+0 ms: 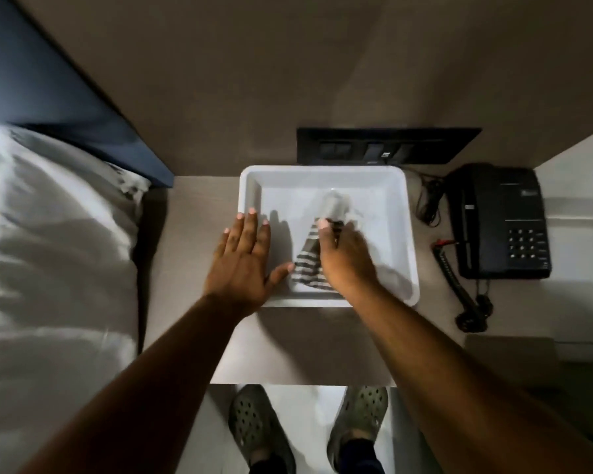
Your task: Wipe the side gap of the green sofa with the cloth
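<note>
A grey-and-white striped cloth (307, 268) lies inside a white plastic tray (404, 254) on a bedside table. My right hand (346, 258) is inside the tray with its fingers pinched on the cloth's upper end. A blurred pale object (334, 204), possibly a bottle, lies in the tray just beyond those fingers. My left hand (243, 265) rests flat with fingers spread on the tray's left rim, holding nothing. No green sofa is in view.
A black telephone (504, 220) with a coiled cord stands right of the tray. A black switch panel (387, 147) is on the wall behind. A bed with white linen (55, 254) and a blue headboard lies to the left. My feet in grey clogs (356, 425) stand below.
</note>
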A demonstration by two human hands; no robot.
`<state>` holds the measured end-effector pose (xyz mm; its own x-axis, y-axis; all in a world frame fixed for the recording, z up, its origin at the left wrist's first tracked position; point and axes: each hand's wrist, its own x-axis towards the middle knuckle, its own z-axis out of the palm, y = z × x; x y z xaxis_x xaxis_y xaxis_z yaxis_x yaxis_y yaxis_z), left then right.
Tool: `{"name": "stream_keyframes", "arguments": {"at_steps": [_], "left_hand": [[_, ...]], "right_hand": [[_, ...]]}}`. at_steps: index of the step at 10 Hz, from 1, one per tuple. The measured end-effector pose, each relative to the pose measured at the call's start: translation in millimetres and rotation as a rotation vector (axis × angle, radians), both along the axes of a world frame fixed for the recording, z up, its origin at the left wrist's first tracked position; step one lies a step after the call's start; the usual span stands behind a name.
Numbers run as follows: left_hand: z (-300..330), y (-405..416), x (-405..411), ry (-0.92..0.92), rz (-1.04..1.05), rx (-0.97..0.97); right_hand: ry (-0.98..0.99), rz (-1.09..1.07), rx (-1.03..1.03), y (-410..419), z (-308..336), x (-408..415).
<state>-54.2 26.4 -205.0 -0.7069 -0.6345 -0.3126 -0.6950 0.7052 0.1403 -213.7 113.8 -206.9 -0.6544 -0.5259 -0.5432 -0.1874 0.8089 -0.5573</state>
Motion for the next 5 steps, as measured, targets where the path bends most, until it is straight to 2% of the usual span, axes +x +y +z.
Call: {"name": "stream_keyframes", "arguments": {"at_steps": [1,2,4,5], "left_hand": [[-13,5,13,0.036,0.012,0.008],[-20,6,25,0.077,0.008,-0.025],[-27,6,29,0.105,-0.009,-0.075],[-19,5,29,0.110,-0.015,-0.061]], "right_hand": [[0.334,0.372,0.096,11,-21,3],[0.455,0.613,0.117,12,-38,-5],[0.407,0.778,0.153,5,-49,-25],[0.302,0.564,-0.057,5,-21,-35]]}}
